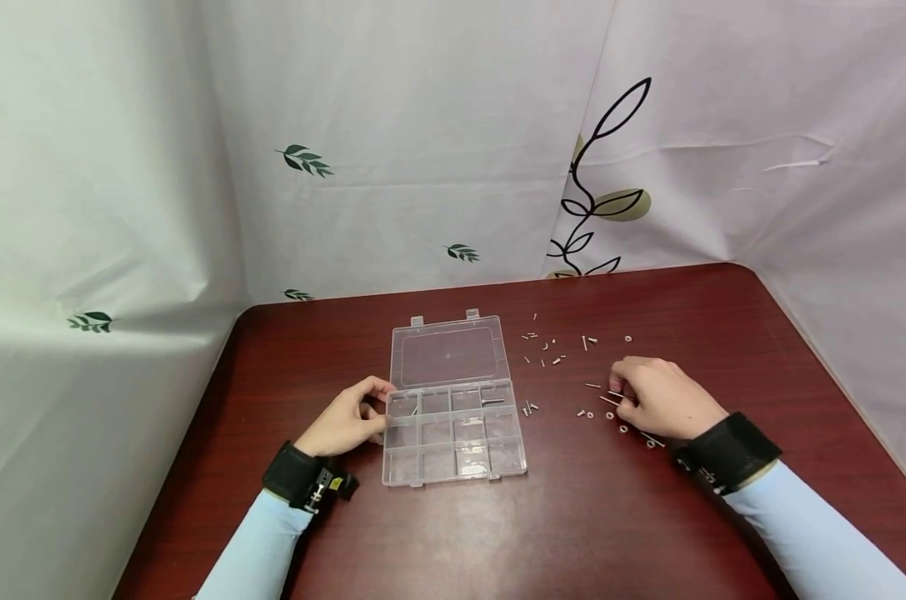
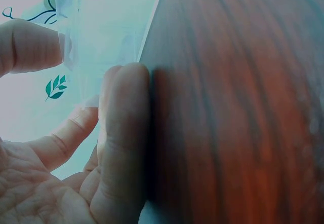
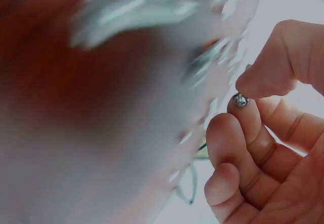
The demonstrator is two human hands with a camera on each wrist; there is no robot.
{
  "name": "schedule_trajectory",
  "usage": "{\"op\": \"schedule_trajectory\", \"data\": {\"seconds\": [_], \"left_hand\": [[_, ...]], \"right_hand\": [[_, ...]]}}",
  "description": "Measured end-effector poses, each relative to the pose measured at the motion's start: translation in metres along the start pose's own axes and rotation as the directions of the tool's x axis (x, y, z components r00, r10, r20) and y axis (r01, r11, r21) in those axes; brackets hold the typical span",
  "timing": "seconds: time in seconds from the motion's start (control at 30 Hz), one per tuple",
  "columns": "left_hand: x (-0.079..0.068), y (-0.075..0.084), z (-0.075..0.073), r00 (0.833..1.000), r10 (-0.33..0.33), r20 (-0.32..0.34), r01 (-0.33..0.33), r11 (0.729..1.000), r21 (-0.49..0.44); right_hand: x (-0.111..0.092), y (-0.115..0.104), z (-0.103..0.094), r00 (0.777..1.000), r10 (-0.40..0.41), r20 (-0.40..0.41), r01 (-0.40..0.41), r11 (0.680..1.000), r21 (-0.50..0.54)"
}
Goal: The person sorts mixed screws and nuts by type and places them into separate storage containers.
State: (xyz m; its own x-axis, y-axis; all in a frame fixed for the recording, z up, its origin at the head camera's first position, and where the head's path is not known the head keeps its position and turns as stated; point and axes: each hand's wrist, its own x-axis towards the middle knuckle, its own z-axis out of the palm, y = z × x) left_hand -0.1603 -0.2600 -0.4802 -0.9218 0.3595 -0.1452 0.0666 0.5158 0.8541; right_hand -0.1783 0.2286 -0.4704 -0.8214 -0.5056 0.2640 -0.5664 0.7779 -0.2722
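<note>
A clear plastic compartment box (image 1: 453,481) lies on the table, its hinged lid (image 1: 447,357) folded back flat behind it. My left hand (image 1: 346,423) grips the box's left edge, thumb and fingers on either side of the plastic in the left wrist view. One screw (image 1: 493,402) lies in the back right compartment, and a thin one (image 1: 414,410) leans in the back left one. Off to the right, my right hand (image 1: 666,398) pinches a screw (image 3: 240,101) between thumb and index finger, its round slotted head showing. Loose screws and nuts surround that hand.
Several small screws (image 1: 558,360) are scattered behind and right of the box. Nuts (image 1: 623,429) and long screws (image 1: 608,401) lie near the right hand. A white patterned cloth (image 1: 422,150) hangs behind the dark red wooden table (image 1: 437,550).
</note>
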Motion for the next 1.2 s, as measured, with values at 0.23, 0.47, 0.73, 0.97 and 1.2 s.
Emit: {"op": "schedule_trajectory", "data": {"seconds": [0.23,0.47,0.73,0.97,1.2], "left_hand": [[0.0,0.0,0.0,1.0,0.0,-0.001,0.0,1.0,0.005],[-0.001,0.001,-0.001,1.0,0.001,-0.005,-0.001,1.0,0.012],[0.0,0.0,0.0,1.0,0.002,-0.003,-0.002,1.0,0.014],[-0.001,0.001,0.0,1.0,0.005,-0.003,-0.005,1.0,0.002],[0.0,0.0,0.0,1.0,-0.002,-0.007,0.002,1.0,0.006]], "right_hand": [[0.027,-0.04,0.002,0.997,-0.075,-0.01,0.076,0.996,0.049],[0.05,-0.081,0.008,0.983,-0.184,-0.021,0.185,0.979,0.086],[0.06,-0.109,0.016,0.956,-0.291,0.023,0.286,0.949,0.13],[0.056,-0.091,0.007,0.972,-0.233,0.013,0.23,0.967,0.113],[0.039,-0.056,-0.004,0.985,-0.172,-0.01,0.172,0.983,0.072]]}}
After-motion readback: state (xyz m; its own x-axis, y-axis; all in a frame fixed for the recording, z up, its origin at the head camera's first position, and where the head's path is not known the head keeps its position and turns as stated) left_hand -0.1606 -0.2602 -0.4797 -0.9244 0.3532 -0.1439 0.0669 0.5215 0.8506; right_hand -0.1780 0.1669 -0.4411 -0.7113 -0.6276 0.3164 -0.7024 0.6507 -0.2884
